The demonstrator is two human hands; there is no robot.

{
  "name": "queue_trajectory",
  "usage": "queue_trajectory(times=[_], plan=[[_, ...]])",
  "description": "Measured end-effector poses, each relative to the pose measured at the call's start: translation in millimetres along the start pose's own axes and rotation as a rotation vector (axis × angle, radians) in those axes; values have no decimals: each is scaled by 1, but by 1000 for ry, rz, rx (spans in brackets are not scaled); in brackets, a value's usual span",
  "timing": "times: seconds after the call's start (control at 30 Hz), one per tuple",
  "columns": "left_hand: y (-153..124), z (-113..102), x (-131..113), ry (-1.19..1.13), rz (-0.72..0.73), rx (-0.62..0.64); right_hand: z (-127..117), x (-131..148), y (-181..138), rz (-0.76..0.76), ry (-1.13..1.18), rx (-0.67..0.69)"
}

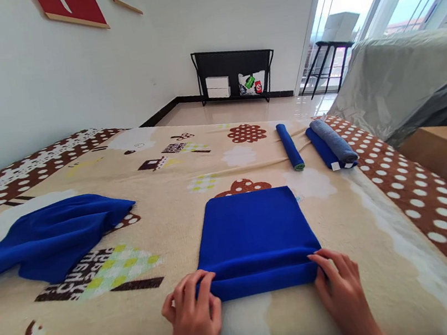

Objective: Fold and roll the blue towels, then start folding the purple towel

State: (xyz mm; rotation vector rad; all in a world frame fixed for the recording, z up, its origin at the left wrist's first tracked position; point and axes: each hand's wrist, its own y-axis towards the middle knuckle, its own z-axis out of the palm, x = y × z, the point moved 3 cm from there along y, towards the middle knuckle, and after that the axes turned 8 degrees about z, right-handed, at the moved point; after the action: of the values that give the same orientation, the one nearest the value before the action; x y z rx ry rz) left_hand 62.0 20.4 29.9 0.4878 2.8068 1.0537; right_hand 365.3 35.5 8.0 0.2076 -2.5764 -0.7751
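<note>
A blue towel lies flat in front of me, its near edge turned over into a narrow roll. My left hand grips the left end of that roll, thumb and fingers closed on the cloth. At the opposite end my right hand pinches the roll the same way. Off to the left, a second blue cloth is loosely crumpled. Farther back on the right are a rolled blue towel and a grey-blue roll resting beside a folded blue cloth with white tags.
Everything lies on a fuzzy patterned blanket with a brown dotted border. A cardboard box stands past its right edge, near a plastic-covered piece of furniture. By the back wall are a black rack and a black stool.
</note>
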Motion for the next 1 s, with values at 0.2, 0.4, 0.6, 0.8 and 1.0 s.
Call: queue_trajectory(times=[0.2, 0.4, 0.6, 0.8, 1.0], plan=[[21, 23, -63, -267, 279, 100, 29, 68, 6, -287, 89, 286], [-7, 23, 7, -43, 137, 201, 16, -8, 8, -85, -121, 223], [-3, 3, 3, -35, 6, -21, 11, 14, -2, 9, -101, 4], [29, 26, -57, -235, 295, 224, 39, 89, 12, -203, 87, 232], [7, 35, 1, -16, 48, 255, 32, 11, 19, 2, -147, 205]])
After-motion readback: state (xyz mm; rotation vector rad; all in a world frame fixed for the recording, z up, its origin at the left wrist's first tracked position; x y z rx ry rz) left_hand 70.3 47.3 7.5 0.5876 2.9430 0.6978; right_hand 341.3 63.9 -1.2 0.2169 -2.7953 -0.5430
